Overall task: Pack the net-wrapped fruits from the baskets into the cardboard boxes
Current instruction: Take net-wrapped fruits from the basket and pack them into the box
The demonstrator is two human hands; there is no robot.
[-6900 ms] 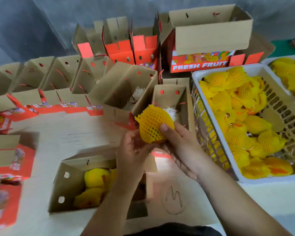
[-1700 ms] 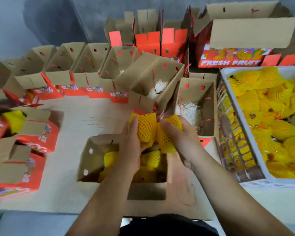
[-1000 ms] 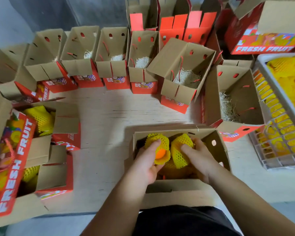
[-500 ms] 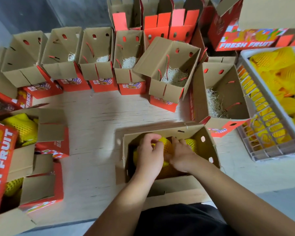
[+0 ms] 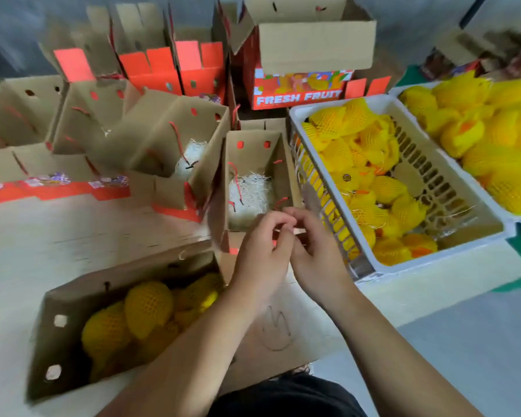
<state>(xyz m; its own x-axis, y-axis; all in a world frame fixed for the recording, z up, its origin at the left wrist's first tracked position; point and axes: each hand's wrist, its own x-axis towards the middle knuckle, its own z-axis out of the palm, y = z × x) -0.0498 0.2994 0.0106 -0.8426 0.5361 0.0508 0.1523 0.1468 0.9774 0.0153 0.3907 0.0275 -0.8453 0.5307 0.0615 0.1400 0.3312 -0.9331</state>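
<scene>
Both hands are raised side by side over the tabletop (image 5: 73, 230), just in front of an open cardboard box (image 5: 254, 152) lined with pale shredded paper. The left hand (image 5: 263, 251) and right hand (image 5: 315, 254) have loosely curled fingers and hold nothing. Net-wrapped fruits (image 5: 148, 305) lie in the near cardboard box (image 5: 57, 341) at lower left; others fill the white basket (image 5: 433, 251) and a second basket (image 5: 494, 121) to the right
</scene>
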